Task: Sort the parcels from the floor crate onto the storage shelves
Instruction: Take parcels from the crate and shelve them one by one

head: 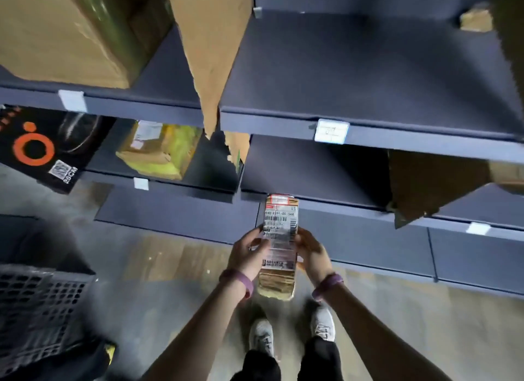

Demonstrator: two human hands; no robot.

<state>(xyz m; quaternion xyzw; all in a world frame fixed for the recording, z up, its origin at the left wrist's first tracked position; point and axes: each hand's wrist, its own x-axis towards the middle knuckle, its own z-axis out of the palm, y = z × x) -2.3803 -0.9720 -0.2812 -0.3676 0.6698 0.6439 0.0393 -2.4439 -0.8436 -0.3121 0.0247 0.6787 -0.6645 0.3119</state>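
Head view: left hand (pixel 247 253) and right hand (pixel 312 251) grip a labelled parcel (pixel 280 219) before shelves (pixel 368 68), crate (pixel 42 301) lower left.

Head view, steeply downward, close above shelves (pixel 368 133).

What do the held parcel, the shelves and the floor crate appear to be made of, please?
The parcel looks like brown cardboard wrapped in glossy clear tape, with a white printed paper label. The shelves are probably matte dark blue painted metal, judging by their thin folded edges. The crate seems moulded grey plastic, given its regular grid of holes.
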